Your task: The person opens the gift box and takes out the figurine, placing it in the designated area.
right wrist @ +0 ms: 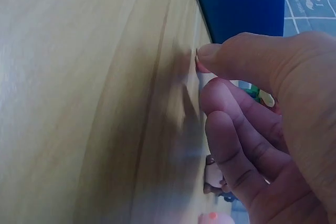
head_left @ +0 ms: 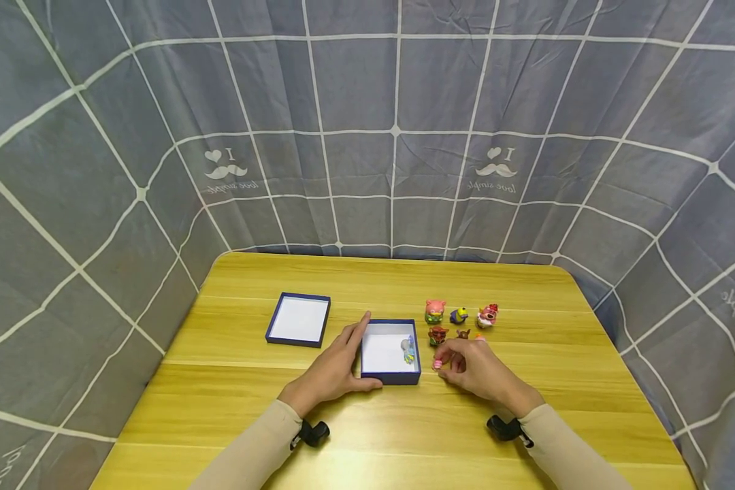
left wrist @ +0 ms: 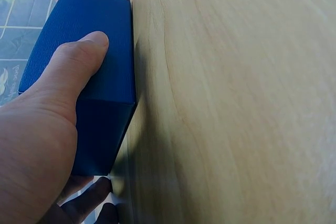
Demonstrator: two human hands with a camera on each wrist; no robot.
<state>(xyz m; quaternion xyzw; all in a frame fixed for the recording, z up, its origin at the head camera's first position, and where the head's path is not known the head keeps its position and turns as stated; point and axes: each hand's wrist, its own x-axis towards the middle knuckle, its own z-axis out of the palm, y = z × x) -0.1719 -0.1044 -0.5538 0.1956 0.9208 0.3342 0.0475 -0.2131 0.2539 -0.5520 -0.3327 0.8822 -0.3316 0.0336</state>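
Note:
An open-topped blue box (head_left: 392, 378) with a white inside stands on the table. A grey, blue and yellow figurine (head_left: 408, 350) lies in its right side. My left hand (head_left: 331, 371) holds the box at its left, the thumb (left wrist: 86, 56) across the blue front wall and the fingers along the left side. Just right of the box, my right hand (head_left: 484, 373) pinches a small pink-and-white figurine (head_left: 437, 365) between thumb and fingertips, at table level. In the right wrist view, the fingers mostly hide that figurine (right wrist: 200, 66).
Behind the right hand stand several figurines: a pink one (head_left: 435, 311), a blue-and-yellow one (head_left: 459, 315), a red-and-white one (head_left: 487, 316), a red-brown one (head_left: 437, 335) and a brown one (head_left: 463, 334). A white-lined blue lid (head_left: 298, 318) lies left of the box. Grid-patterned curtains surround the table (head_left: 233, 395).

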